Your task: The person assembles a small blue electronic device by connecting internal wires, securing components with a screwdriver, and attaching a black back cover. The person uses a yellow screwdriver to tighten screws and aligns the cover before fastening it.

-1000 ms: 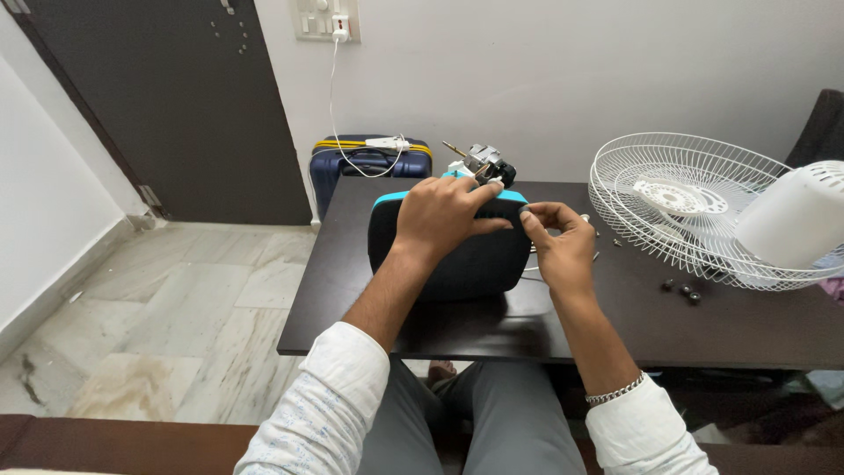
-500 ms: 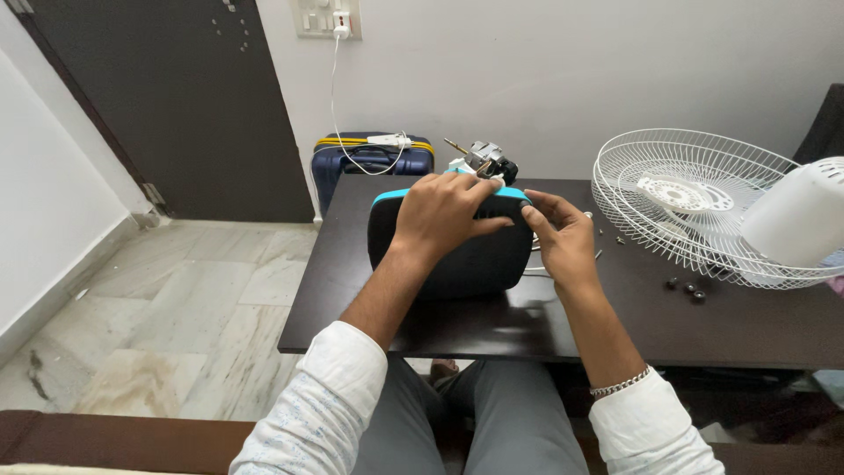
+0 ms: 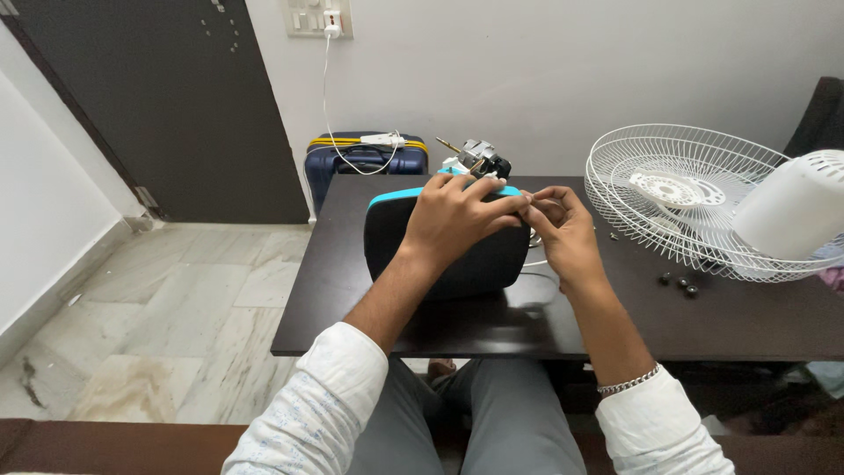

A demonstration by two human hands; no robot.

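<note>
Here, a dark table (image 3: 369, 299) fills the middle of the view, and everything else is placed from it. Behind its far left corner stands a dark door (image 3: 167, 97) in a white wall, with a pale stone floor (image 3: 149, 317) spreading to the table's left. Against the wall, just past the table's far edge, sits a blue suitcase (image 3: 362, 161); a white cable (image 3: 327, 97) hangs down to it from a wall socket (image 3: 332, 19).

On the table's right part lies a white wire fan guard (image 3: 668, 189), with a white motor cover (image 3: 796, 209) over its right side. On the table's middle stands a black case (image 3: 413, 255) with a turquoise top edge, upright on its long side. Behind the case, at the table's far edge, a small fan motor (image 3: 479, 158) with a bare shaft shows above the knuckles.

The left hand (image 3: 457, 220) lies spread over the case's upper right corner, fingers draped over the top edge and pressing on it. The right hand (image 3: 563, 230) is at the case's right end, fingers curled and pinched together at that corner, touching the left hand's fingertips; what they pinch is too small to tell. A metal bracelet (image 3: 626, 383) circles the right wrist.

Three small dark nuts (image 3: 677, 283) lie on the table in front of the guard, well apart from the hands.
</note>
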